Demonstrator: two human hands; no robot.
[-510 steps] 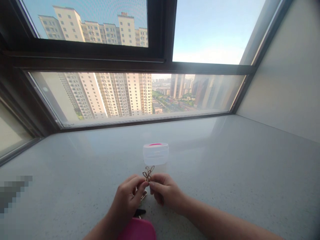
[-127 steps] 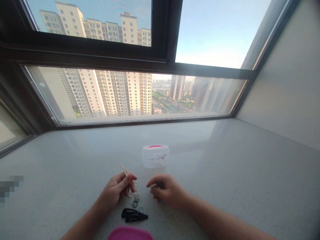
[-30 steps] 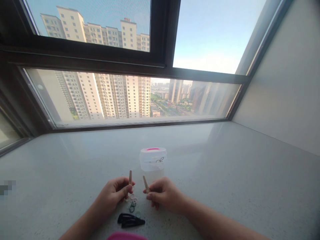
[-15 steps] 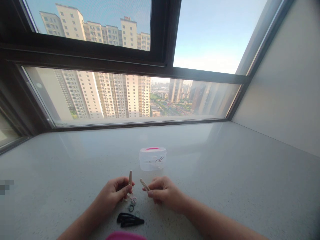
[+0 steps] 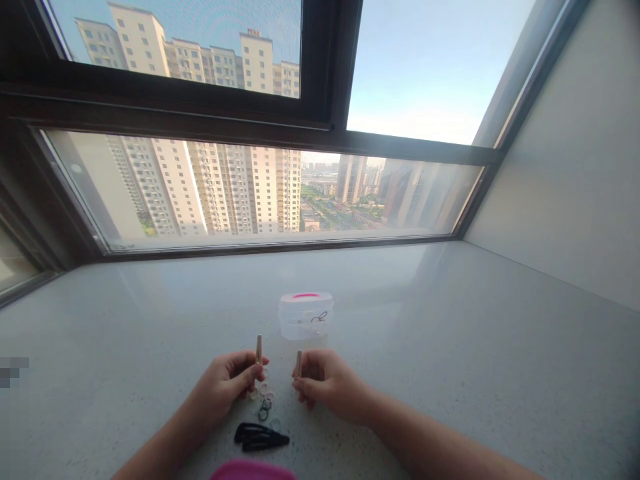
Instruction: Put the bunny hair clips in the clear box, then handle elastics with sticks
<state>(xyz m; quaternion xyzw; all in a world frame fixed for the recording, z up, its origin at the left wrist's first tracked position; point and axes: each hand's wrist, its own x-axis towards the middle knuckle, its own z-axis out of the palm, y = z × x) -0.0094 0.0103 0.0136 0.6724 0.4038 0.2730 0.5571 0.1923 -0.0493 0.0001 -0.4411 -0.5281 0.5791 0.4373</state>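
Observation:
My left hand (image 5: 234, 381) pinches a beige hair clip (image 5: 259, 349) between thumb and fingers, its narrow end pointing up. A second beige hair clip (image 5: 299, 364) is upright in my right hand (image 5: 327, 383), pinched the same way. The two hands are apart, with a small gap between them. Below and between them lie several small hair ties (image 5: 264, 408), some pale or pink and some dark. Nearer to me, black snap hair clips (image 5: 261, 437) rest in a small pile on the pale speckled sill.
Beyond my hands stands a clear plastic box (image 5: 305, 319) with a pink handle and a dark hair tie showing at its side. A pink object (image 5: 253, 471) is cut off at the bottom edge. Dark window frames (image 5: 280, 249) and a white wall (image 5: 565, 173) border the sill (image 5: 450, 347).
The hair clip in my right hand has turned from leaning left to upright, and that hand has shifted slightly. My left hand has barely moved. The view has tilted very slightly.

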